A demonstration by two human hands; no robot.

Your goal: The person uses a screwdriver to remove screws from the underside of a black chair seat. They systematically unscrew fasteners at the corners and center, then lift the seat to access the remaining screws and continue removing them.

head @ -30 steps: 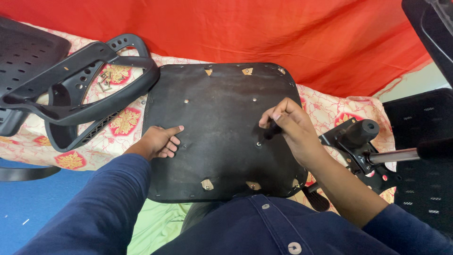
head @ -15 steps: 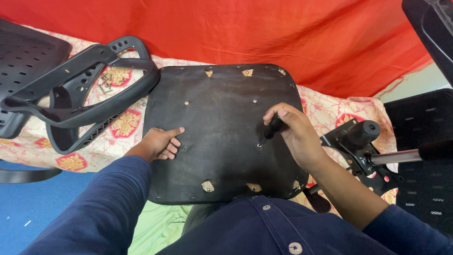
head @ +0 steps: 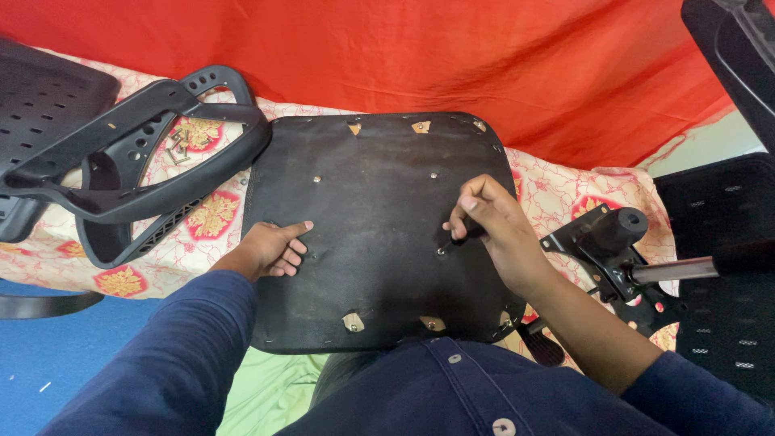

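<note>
A black chair seat base (head: 371,210) lies underside up across my lap and the patterned cloth. My left hand (head: 270,247) rests flat on its left part, fingers loosely curled, thumb out. My right hand (head: 492,222) grips a black-handled screwdriver (head: 462,234) whose tip sits at a metal screw (head: 441,251) on the right side of the base. Other screws (head: 316,179) dot the panel.
Two black plastic armrests (head: 137,161) lie to the left with several loose bolts (head: 176,145) between them. A black chair mechanism with a metal lever (head: 622,250) sits right. A red cloth (head: 452,64) hangs behind; a mesh chair back (head: 718,242) is far right.
My right hand has turned the screwdriver at the screw, the handle now more hidden inside the fingers. The left hand stays on the base.
</note>
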